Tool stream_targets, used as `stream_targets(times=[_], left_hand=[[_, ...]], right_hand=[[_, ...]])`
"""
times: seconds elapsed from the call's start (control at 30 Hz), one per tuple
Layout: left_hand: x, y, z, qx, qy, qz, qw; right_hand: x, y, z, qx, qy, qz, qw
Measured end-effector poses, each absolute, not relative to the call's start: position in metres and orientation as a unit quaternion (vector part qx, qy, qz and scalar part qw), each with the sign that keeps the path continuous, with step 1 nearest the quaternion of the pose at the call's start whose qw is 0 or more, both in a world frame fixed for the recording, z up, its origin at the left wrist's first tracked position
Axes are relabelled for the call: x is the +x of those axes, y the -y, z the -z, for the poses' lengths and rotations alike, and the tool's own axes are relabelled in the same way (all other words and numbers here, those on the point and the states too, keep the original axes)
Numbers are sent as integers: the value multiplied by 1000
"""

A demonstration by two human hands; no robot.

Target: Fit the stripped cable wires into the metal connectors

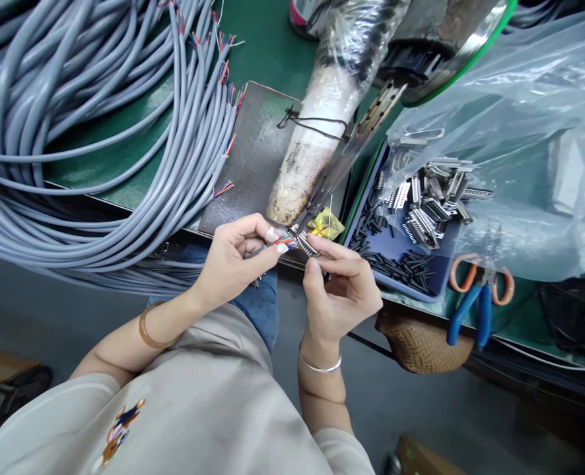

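My left hand (243,254) pinches the end of a grey cable, whose thin coloured wires (283,241) fan out between thumb and forefinger. My right hand (342,284) grips a small metal multi-pin connector (306,245) between thumb and fingers. The wire ends meet the connector's pins right below the tip of a soldering iron (317,198), which slants down from the upper right. Whether a wire touches the iron is too small to tell. Beside the tip lies a yellow crumpled piece (328,225). A thick plastic-wrapped tube (307,145) opens just above my hands.
Bundled grey cables (173,165) with stripped ends cover the left of the bench. On the right, a blue tray (438,280) holds black sleeves (406,270) and several connectors (436,198), partly under a clear plastic bag (530,158). Blue-handled pliers (483,310) and orange-handled scissors (463,267) lie near the bench edge.
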State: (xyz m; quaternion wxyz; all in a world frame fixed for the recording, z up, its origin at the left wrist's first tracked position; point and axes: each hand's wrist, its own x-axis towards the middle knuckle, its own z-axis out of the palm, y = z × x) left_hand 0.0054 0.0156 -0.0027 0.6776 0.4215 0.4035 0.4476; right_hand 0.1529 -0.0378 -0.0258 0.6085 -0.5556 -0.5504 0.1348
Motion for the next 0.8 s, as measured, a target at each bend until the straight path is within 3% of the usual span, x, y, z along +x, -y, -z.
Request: stream_targets(times=[0.8], left_hand=[[9, -14, -1, 426, -403, -463, 665]], right_hand=[[156, 36, 22, -534, 597, -77, 593]])
